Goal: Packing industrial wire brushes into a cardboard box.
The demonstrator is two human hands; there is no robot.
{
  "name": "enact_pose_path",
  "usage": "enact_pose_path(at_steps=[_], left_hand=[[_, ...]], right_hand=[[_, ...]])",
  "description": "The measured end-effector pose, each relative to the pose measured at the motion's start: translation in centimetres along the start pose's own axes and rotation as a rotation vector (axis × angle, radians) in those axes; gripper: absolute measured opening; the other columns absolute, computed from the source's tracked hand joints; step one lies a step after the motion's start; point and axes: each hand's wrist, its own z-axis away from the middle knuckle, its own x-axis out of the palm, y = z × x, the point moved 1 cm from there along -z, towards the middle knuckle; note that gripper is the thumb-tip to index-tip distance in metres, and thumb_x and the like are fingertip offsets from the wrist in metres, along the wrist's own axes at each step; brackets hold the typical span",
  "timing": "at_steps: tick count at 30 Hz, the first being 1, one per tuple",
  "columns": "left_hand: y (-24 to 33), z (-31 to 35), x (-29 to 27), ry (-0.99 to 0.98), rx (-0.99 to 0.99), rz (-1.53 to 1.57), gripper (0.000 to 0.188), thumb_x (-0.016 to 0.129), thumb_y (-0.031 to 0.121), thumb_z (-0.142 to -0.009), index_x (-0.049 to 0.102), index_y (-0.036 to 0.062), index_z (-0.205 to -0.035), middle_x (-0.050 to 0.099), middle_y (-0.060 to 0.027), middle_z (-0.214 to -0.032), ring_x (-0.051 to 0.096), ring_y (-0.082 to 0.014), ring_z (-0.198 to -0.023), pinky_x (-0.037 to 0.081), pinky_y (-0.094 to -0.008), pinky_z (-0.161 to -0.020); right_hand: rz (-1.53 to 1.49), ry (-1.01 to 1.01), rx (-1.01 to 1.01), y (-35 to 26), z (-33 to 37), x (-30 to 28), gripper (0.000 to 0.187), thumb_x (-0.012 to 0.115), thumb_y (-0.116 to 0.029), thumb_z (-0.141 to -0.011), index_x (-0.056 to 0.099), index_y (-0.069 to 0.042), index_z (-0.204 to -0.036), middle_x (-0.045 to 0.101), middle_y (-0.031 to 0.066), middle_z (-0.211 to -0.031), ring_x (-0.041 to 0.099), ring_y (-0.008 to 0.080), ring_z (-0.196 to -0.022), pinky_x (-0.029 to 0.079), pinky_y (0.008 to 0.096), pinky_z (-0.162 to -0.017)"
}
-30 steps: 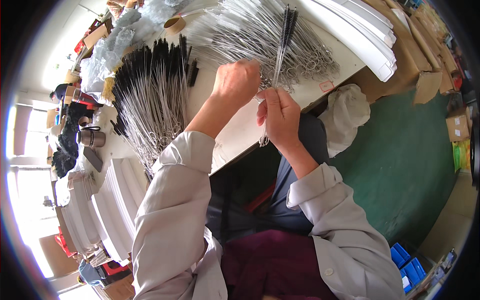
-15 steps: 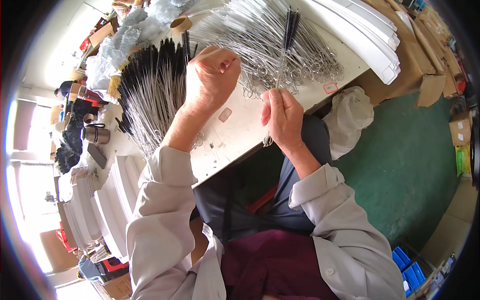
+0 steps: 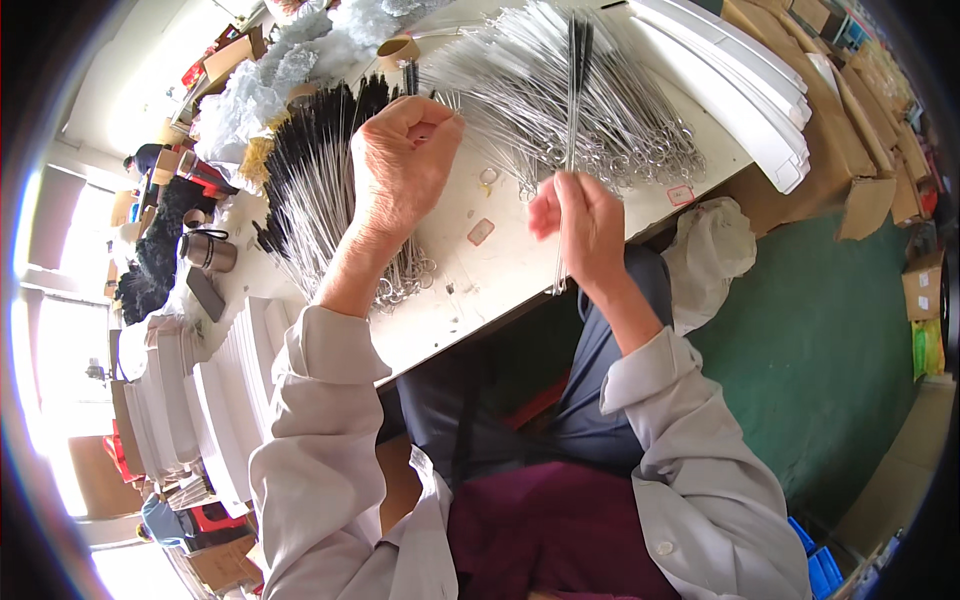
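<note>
My right hand (image 3: 588, 228) is closed on a few thin wire brushes (image 3: 578, 75) with black bristles, held lengthwise. Their looped ends stick out below the palm. My left hand (image 3: 402, 165) is raised over the table, fingers curled into a pinch; whatever is between the fingertips is hidden. Beneath and beside it lies a pile of black-bristled wire brushes (image 3: 325, 175) with looped ends. Beyond my right hand spreads a large heap of pale-bristled wire brushes (image 3: 530, 85), their ring ends towards me.
On the white table (image 3: 465, 280) are small paper labels (image 3: 481, 232), a tape roll (image 3: 398, 50) and a metal flask (image 3: 208, 250). White curved panels (image 3: 735, 90) lie at the right, beside cardboard (image 3: 860, 150). A white plastic bag (image 3: 712, 255) hangs by my knee.
My left hand has moved leftward, away from my right hand, to above the black brush pile. The right hand keeps its brushes; its fingers are slightly blurred. The whole view has shifted a little.
</note>
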Motion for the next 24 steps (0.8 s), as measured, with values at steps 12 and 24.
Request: enact_pose_path(at_steps=[12, 24], left_hand=[[-0.7, 0.8, -2.6, -0.031, 0.047, 0.145, 0.011, 0.068, 0.007, -0.090, 0.074, -0.0026, -0.093, 0.074, -0.0058, -0.081, 0.068, -0.0096, -0.075, 0.055, -0.0258, -0.069], [5.5, 1.9, -12.4, 0.124, 0.107, 0.475, 0.017, 0.061, 0.005, -0.100, 0.070, -0.0088, -0.106, 0.074, -0.0188, -0.101, 0.076, -0.0271, -0.090, 0.065, -0.0341, -0.075]], right_hand=[[-0.110, -0.082, 0.131, 3.3, -12.7, 1.2, 0.030, 0.057, -0.019, -0.102, 0.064, 0.009, -0.093, 0.068, 0.0270, -0.116, 0.071, 0.0354, -0.107, 0.060, 0.0452, -0.099], [-0.062, -0.017, 0.018, 5.0, -12.9, 1.6, 0.030, 0.056, -0.017, -0.102, 0.066, 0.011, -0.094, 0.070, 0.0171, -0.092, 0.071, 0.0243, -0.086, 0.063, 0.0388, -0.085]])
